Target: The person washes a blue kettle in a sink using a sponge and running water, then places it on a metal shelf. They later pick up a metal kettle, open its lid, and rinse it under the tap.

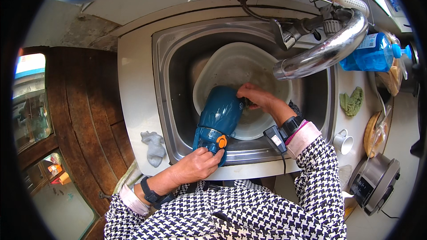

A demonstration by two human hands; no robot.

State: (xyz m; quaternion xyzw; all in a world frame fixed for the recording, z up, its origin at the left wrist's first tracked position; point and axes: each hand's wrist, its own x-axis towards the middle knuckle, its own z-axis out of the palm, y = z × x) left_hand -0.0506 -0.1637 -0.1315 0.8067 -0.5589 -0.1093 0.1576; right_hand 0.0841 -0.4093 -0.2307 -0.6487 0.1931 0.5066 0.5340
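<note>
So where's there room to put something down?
The bare white counter left of the sink, beyond the grey cloth. Right of the sink it's crowded: blue bottle, green cloth, white mug. The teal flask and basin crowd the sink.

The left arm (pixel 126 205) enters from 7 o'clock; the left hand (pixel 201 165) sits near 6 o'clock, knuckles up, fingers curled in a grip. The right arm (pixel 315 152), at 4 o'clock, points toward 10; the right hand (pixel 258 96) has bent fingers.
</note>
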